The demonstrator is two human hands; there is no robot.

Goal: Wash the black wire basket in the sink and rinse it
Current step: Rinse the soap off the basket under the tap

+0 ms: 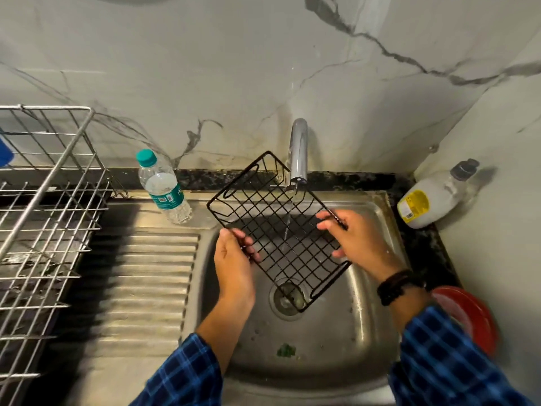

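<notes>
The black wire basket (275, 227) is held tilted over the steel sink (330, 344), its grid bottom facing me. A thin stream of water falls from the chrome tap (298, 153) through the grid. My left hand (234, 265) grips the basket's left edge. On the right edge my right hand (354, 238) holds it, fingers curled over the wire. The basket's lower corner hangs above the drain (288, 297).
A water bottle (164, 189) stands at the sink's back left. A large steel dish rack (46, 218) fills the left, beside the ribbed drainboard (146, 288). A white soap bottle (433, 197) lies at the back right; a red plate (468, 315) sits at the right.
</notes>
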